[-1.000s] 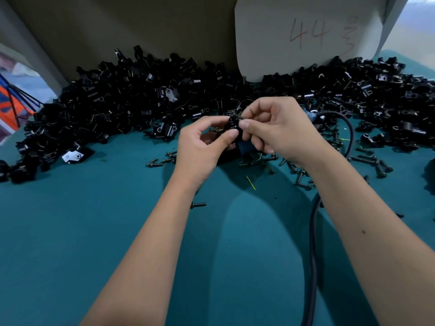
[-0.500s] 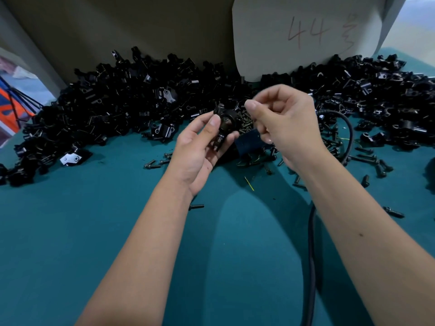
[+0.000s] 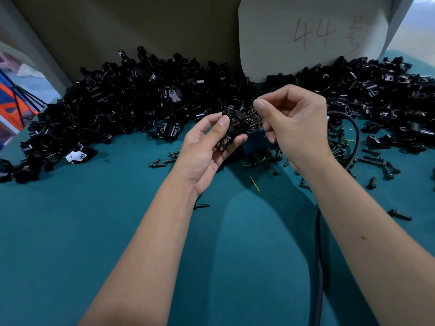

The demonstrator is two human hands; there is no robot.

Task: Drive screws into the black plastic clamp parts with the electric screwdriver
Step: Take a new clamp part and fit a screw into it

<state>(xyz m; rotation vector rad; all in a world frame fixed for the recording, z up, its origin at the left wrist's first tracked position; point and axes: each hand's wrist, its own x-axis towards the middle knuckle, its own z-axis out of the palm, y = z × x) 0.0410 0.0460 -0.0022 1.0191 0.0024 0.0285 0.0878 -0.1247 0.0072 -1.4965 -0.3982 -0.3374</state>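
My left hand (image 3: 202, 151) holds one black clamp part (image 3: 233, 128) above the table, thumb on its upper side and fingers underneath. My right hand (image 3: 299, 123) hovers just to the right of the part without touching it. Its fingers are curled, the thumb tip rests against the forefinger, and nothing shows between them. A dark blue body that looks like the electric screwdriver (image 3: 256, 142) lies on the table behind both hands, mostly hidden. Its black cable (image 3: 319, 243) loops round my right wrist and runs toward me.
A large heap of black clamp parts (image 3: 141, 102) runs along the back, continuing at the right (image 3: 388, 90). Loose black screws (image 3: 376, 161) lie scattered right of my hands, one single screw (image 3: 202, 205) under my left wrist. A white card (image 3: 306, 36) leans on the cardboard wall. The teal table (image 3: 94, 231) stretches toward me.
My right hand has let go of the clamp part and drawn back up and to the right. My left hand has turned the part so that it stands more upright.
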